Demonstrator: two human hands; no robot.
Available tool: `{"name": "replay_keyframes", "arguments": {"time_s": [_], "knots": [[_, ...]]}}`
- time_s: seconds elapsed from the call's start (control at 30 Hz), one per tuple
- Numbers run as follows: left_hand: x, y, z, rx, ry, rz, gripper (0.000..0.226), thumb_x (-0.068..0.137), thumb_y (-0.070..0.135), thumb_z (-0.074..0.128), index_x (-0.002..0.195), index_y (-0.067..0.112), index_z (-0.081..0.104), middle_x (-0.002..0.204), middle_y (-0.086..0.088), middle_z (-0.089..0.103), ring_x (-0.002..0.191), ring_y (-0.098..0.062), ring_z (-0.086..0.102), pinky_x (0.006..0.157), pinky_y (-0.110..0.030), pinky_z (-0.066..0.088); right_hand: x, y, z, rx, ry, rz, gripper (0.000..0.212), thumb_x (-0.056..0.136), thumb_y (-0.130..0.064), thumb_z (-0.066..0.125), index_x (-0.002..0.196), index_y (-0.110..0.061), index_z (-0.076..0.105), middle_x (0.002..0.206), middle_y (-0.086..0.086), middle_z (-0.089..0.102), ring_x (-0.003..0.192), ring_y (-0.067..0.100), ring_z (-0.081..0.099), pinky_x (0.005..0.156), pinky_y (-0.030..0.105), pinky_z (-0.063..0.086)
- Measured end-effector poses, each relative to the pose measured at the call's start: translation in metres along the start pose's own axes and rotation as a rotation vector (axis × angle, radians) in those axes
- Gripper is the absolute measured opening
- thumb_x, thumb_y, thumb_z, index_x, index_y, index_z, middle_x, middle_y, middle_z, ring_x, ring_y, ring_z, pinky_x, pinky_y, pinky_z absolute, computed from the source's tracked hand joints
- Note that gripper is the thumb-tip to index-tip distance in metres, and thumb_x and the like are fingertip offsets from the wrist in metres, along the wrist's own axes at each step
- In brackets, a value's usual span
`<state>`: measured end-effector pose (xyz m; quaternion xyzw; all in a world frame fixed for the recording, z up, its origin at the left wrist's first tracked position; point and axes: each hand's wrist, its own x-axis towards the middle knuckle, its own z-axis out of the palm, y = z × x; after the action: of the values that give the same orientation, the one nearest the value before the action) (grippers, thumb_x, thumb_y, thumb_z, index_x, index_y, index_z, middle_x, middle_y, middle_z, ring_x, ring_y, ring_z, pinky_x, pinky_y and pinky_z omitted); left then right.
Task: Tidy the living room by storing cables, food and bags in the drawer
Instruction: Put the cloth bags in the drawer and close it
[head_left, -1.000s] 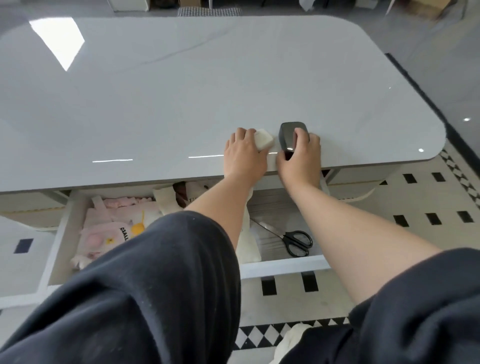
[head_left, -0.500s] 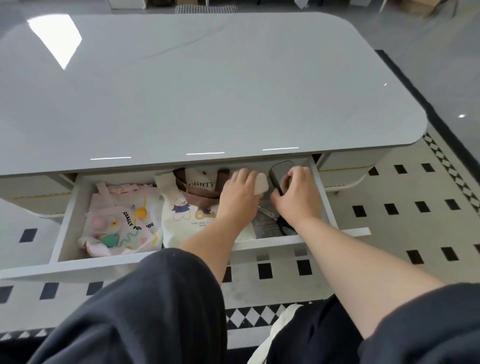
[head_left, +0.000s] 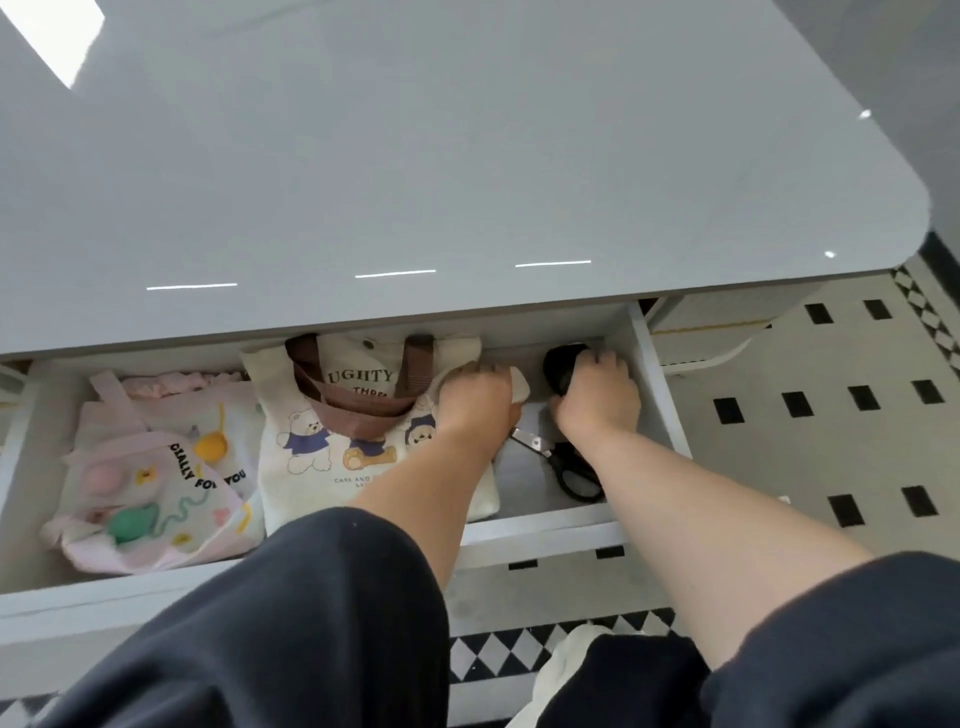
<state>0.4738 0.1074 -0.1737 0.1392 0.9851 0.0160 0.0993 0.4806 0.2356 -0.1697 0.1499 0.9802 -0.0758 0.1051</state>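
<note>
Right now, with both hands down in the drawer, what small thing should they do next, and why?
Probably let go. The left hand grips a white block, the right hand a black block, both low in the drawer near the scissors; releasing would leave them stored.

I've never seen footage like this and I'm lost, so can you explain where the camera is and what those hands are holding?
No machine here: these are a person's two bare hands, filmed by a camera worn on the head, looking forward and down. Under the glossy grey table top an open drawer holds a pink bag, a cream bear-print bag and black-handled scissors. The left hand reaches into the drawer, fingers curled round a small white object; the right hand grips a small black object beside it. What those two objects are I cannot tell.
</note>
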Motion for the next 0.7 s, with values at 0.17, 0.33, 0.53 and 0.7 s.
{"name": "replay_keyframes", "arguments": {"time_s": [0.17, 0.33, 0.53, 0.7], "knots": [[0.008, 0.004, 0.006, -0.038, 0.014, -0.016, 0.039, 0.093, 0.030, 0.053, 0.124, 0.006, 0.050, 0.123, -0.011, 0.055, 0.113, -0.027, 0.051, 0.082, -0.034, 0.043, 0.004, 0.000, 0.002, 0.010, 0.030, 0.004, 0.056, 0.086, -0.032, 0.062, 0.130, -0.004, 0.041, 0.134, 0.014, 0.038, 0.124, 0.031, 0.037, 0.096, 0.037, 0.037], [-0.006, -0.001, -0.008, 0.038, 0.003, 0.082, 0.035, 0.089, 0.014, 0.051, 0.123, 0.005, 0.051, 0.123, -0.011, 0.054, 0.112, -0.028, 0.051, 0.082, -0.035, 0.043, -0.006, -0.005, -0.007, -0.073, -0.013, -0.056, 0.058, 0.087, -0.036, 0.058, 0.132, -0.005, 0.039, 0.138, 0.014, 0.034, 0.126, 0.031, 0.034, 0.099, 0.038, 0.035], [-0.039, -0.009, -0.036, 0.142, -0.068, 0.194, 0.034, 0.089, 0.009, 0.046, 0.122, 0.008, 0.054, 0.123, -0.010, 0.055, 0.116, -0.029, 0.047, 0.093, -0.037, 0.040, -0.032, -0.018, -0.025, -0.135, -0.149, -0.171, 0.045, 0.087, -0.033, 0.057, 0.124, -0.009, 0.047, 0.135, 0.011, 0.034, 0.123, 0.028, 0.032, 0.097, 0.035, 0.032], [-0.073, -0.026, -0.069, 0.173, -0.243, 0.202, 0.030, 0.094, 0.010, 0.041, 0.119, 0.008, 0.057, 0.122, -0.010, 0.058, 0.113, -0.028, 0.053, 0.085, -0.035, 0.043, -0.064, -0.027, -0.049, -0.155, -0.299, -0.354, 0.034, 0.093, -0.029, 0.050, 0.119, -0.007, 0.047, 0.125, 0.012, 0.037, 0.113, 0.030, 0.041, 0.082, 0.038, 0.039]]}}
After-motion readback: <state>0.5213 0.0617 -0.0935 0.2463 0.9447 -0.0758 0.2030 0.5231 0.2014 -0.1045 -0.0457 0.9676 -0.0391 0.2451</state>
